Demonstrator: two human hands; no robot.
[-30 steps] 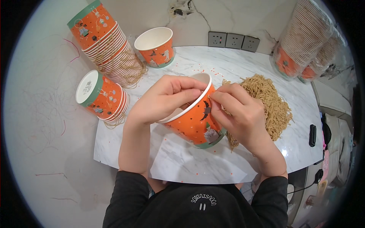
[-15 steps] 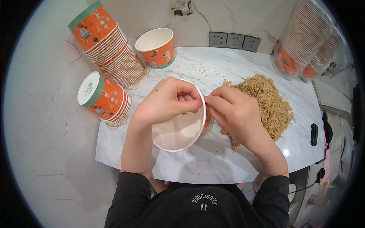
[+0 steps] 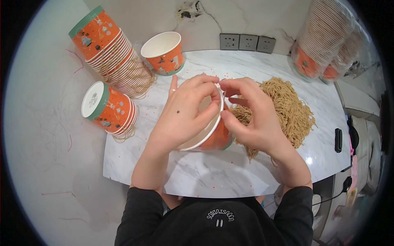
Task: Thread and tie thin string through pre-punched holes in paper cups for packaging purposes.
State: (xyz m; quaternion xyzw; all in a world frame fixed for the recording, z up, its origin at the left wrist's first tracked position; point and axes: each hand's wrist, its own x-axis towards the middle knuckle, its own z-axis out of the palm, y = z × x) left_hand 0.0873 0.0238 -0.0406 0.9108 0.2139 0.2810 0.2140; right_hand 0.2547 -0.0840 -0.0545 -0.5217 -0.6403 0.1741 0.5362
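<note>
A large orange paper bucket [image 3: 215, 138] with a white rim lies tipped over the table, its mouth toward my left. My left hand [image 3: 182, 112] reaches over the mouth, its thumb and fingers closed at the rim and its little finger sticking out. From the outer side, my right hand [image 3: 256, 112] meets the same rim, forefinger at the top and thumb lower down, with the fingers bent. Whether a thin strand runs between the fingertips is too small to tell. Right beside that hand is a heap of tan cords [image 3: 289, 110].
At the left lean a tall stack of paper buckets [image 3: 119, 61] and a shorter stack [image 3: 113, 106], both with cords hanging on them. A single bucket [image 3: 166, 57] stands at the back. Wrapped bucket stacks [image 3: 318, 45] are at the far right, and a black object [image 3: 338, 140] lies near the right edge.
The bucket has turned so more of its orange wall shows. My left hand has moved up and over the rim, and my right fingers have spread from a pinch along it.
</note>
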